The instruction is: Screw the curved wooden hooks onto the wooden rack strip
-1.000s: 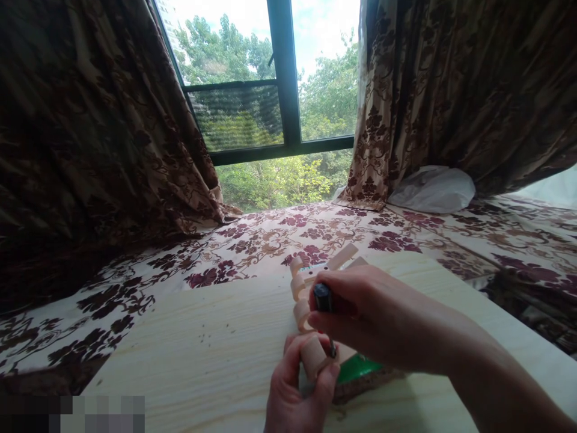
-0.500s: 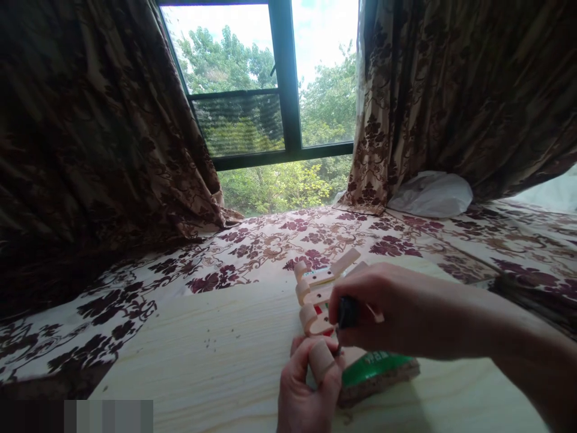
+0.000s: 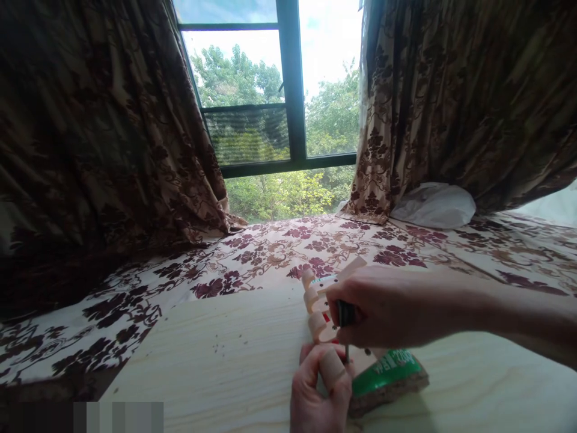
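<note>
My right hand (image 3: 383, 304) is closed round the dark handle of a screwdriver (image 3: 346, 314). The thin shaft points down, its tip close to the fingertips of my left hand (image 3: 315, 385). That hand is closed on a pale, curved piece (image 3: 332, 365), which stands up between the fingers. Beyond it, several similar pale pieces with curled ends (image 3: 317, 325) lie in a row, with small dark holes or dots on them. They rest over a green and red printed packet (image 3: 387, 370). My right hand hides part of the row, and the exact contact of the screwdriver tip is hard to make out.
Underneath is a light wood-grain board (image 3: 216, 361), with small dark specks on its left part. Flower-patterned cloth (image 3: 270, 249) spreads behind it. A white plastic bag (image 3: 435, 205) lies at the right, near the curtain (image 3: 376, 150). The window (image 3: 295, 90) is behind.
The whole view has shifted slightly, so everything sits a little lower and further right. My right hand has turned a little around the screwdriver, whose shaft is now more upright. Both hands keep their hold.
</note>
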Demonstrator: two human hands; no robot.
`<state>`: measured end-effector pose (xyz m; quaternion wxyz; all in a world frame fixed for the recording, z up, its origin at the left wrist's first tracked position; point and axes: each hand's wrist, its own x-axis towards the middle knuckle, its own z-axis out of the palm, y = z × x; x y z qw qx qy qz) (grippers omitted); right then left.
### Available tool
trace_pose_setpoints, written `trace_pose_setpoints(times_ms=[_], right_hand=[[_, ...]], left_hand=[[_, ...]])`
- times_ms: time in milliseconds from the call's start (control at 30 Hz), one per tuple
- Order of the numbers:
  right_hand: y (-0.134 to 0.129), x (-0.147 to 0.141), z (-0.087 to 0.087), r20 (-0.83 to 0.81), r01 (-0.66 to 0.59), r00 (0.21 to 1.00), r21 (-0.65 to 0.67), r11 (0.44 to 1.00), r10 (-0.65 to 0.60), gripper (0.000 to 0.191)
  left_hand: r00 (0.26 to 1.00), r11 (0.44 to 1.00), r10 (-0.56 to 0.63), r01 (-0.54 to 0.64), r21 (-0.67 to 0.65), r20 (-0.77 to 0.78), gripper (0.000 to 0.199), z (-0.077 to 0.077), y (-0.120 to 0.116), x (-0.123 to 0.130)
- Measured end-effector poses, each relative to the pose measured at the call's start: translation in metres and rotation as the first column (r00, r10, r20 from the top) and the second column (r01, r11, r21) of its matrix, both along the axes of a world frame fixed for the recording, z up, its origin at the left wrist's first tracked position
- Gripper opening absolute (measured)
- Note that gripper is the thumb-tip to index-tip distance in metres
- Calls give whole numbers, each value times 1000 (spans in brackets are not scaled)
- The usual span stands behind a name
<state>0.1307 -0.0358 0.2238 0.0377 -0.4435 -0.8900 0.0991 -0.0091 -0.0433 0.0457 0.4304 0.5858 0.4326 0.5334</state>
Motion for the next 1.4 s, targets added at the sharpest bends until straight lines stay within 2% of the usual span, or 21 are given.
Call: trace_pose_setpoints(times_ms=[133,200,300,467,567,633,733,867,1033,1100,1200,1300,1400], right_hand=[[-2,-3,16,186,-124,975,-1,992,123,2],[-4,-8,23,310,-171,938,26,985,154,8],[-4,-16,24,404,-222,896,48,974,184,10],[-4,-24,14,439,-191,889,92,977,132,12],[-6,-27,14,476,-161,875,120,980,86,10],[-8,-29,19,494,-174,863,86,981,110,7],[-9,-33,25,531,-213,833,53,976,154,11],[-6,-35,22,551,-258,811,32,966,198,11],[-1,-36,18,500,-127,861,41,991,90,9],[-3,-38,21,528,-110,846,44,993,71,8],[-7,-39,28,583,-195,801,42,980,135,5],[-6,-37,28,548,-265,816,74,961,183,9],[0,-33,21,511,-269,837,75,960,195,8]], left_hand=[[1000,1000,-13,13,2,-10,9,1,1,0],[1000,1000,-13,13,16,2,9,-1,2,0],[1000,999,-3,3,37,5,9,-6,3,1],[1000,999,-1,0,41,28,13,-11,4,2],[1000,998,2,-4,61,30,16,-12,4,1],[999,998,5,-7,66,37,17,-13,5,1],[999,997,15,-18,74,40,21,-14,5,0],[999,997,17,-20,75,35,21,-16,5,1],[999,998,-19,17,59,36,15,-15,5,1],[999,998,-21,19,56,32,14,-13,5,0],[1000,998,-11,10,55,23,17,-11,5,0],[1000,998,1,-3,65,30,20,-9,4,0],[999,998,4,-8,67,50,19,-8,3,1]])
